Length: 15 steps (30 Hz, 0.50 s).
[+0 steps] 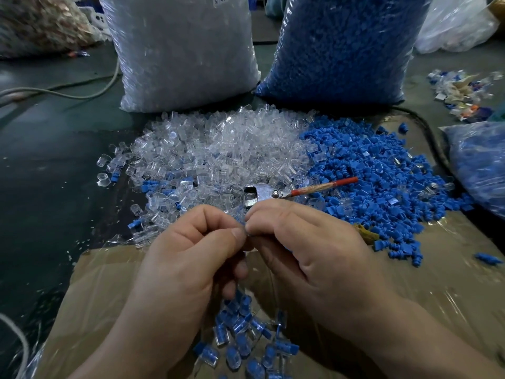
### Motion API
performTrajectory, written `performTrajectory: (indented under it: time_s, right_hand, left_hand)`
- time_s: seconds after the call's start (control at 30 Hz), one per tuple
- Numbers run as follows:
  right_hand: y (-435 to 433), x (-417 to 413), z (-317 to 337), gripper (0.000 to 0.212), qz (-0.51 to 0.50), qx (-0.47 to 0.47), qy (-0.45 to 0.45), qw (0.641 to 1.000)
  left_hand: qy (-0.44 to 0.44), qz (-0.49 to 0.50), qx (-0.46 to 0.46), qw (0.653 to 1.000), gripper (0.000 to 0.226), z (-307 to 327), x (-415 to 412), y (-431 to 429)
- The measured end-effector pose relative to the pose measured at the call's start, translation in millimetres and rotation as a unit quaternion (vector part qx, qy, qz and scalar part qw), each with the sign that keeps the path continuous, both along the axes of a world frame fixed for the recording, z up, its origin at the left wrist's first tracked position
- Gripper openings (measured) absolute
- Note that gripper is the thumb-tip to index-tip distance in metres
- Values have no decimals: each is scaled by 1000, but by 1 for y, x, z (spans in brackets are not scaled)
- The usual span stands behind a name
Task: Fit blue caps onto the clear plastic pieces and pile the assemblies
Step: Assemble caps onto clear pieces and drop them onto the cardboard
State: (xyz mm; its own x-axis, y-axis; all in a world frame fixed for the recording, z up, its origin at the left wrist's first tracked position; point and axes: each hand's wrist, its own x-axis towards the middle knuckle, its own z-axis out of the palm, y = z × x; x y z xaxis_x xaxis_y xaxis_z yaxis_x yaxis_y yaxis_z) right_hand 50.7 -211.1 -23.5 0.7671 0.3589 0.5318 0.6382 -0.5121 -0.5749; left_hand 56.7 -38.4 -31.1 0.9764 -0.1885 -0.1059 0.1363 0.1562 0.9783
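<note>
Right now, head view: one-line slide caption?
Left hand and right hand pinch a part over piled assemblies; clear pieces and blue caps heaped beyond.

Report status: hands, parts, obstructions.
Left hand and right hand pinch one small piece, mostly hidden. Finished pile below them on cardboard. Red-handled tool lies just beyond, not blocking.

**Dim, cool light; wide-angle bending**

The scene is lit weakly from above. Glare is thrown off the clear bag (pixel 185 50), the blue bag (pixel 341 45) and the film-covered cardboard (pixel 109 283). The floor (pixel 41 160) at left is shadowed. Edges are bowed and smeared; the pile of assemblies (pixel 240 343) is blurred.
</note>
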Motion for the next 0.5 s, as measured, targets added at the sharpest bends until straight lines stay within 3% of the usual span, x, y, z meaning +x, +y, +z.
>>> performTrajectory:
  time_s: [0.1, 0.2, 0.4, 0.5]
  right_hand:
    - [-1, 1, -1, 13, -4, -14, -3, 1000]
    - [-3, 2, -1, 15, -15, -26, -6, 1000]
    - [-5, 1, 3, 22, -9, -89, 0, 996]
    - [-10, 1, 4, 35, -83, -123, 2, 989]
  left_hand:
    - [-120, 17, 111, 986, 22, -1, -2, -1]
    - [-157, 3, 159, 975, 32, -3, -2, -1]
    - [-115, 22, 135, 984, 25, -4, -1, -1]
    - [-84, 36, 56, 994, 22, -4, 0, -3]
